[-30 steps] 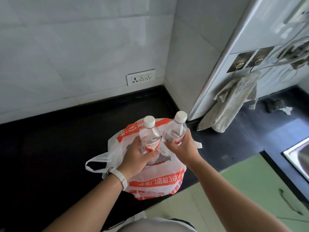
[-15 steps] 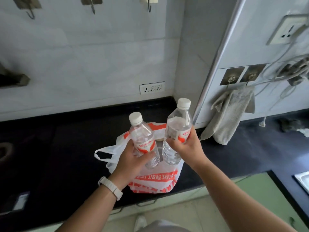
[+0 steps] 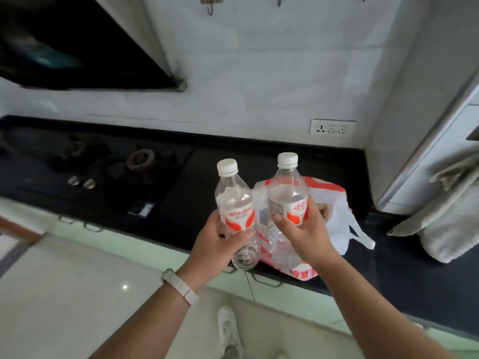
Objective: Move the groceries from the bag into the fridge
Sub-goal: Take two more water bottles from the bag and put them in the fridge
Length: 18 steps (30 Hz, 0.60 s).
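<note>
Gas hob (image 3: 103,167), wall socket (image 3: 332,127), perhaps a towel (image 3: 445,216).

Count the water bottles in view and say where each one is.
2. One water bottle is in the left hand; the other bottle is in the right hand, both lifted clear of the shopping bag on the counter. The bag may hide more.

Left bottle (image 3: 235,203): clear plastic, white cap, red-and-white label; upright with a slight tilt, held off the counter, just left of the bag.
Right bottle (image 3: 286,200): same make, white cap, red label; near upright, held up in front of the bag, close beside the left bottle.
Bag (image 3: 334,211): white plastic with red print, slumped open on the black counter, handle loops trailing right.
</note>
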Each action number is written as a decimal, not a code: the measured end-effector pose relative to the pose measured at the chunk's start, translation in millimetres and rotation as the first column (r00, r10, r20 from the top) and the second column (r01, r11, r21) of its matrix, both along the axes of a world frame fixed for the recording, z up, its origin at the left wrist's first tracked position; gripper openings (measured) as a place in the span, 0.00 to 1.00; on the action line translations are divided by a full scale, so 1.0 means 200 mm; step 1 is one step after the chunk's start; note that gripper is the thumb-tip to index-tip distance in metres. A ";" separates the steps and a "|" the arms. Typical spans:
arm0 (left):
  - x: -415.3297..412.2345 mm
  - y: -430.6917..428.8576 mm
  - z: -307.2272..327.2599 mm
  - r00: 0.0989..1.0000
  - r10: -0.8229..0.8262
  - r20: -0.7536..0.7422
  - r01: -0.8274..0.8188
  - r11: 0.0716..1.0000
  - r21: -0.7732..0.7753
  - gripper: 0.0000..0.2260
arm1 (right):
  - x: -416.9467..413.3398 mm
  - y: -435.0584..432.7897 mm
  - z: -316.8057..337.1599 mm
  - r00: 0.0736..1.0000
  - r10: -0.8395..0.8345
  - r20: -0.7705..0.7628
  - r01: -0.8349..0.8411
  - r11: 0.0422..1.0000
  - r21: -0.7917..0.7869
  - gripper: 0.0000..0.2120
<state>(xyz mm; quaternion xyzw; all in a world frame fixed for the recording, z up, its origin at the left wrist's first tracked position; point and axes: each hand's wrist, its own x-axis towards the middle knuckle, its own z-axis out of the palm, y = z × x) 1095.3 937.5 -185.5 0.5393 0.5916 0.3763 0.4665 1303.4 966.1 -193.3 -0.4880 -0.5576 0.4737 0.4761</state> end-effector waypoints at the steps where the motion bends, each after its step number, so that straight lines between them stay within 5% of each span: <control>1: -0.04 -0.04 0.00 0.999 0.040 -0.012 -0.040 0.999 -0.003 0.21 | -0.04 0.00 0.00 0.999 0.035 0.001 -0.035 0.999 -0.006 0.26; 18: -0.82 -0.47 0.00 0.928 0.372 0.008 -0.372 0.928 -0.006 0.30 | -0.94 -0.10 0.10 0.933 0.339 0.122 -0.333 0.940 -0.068 0.20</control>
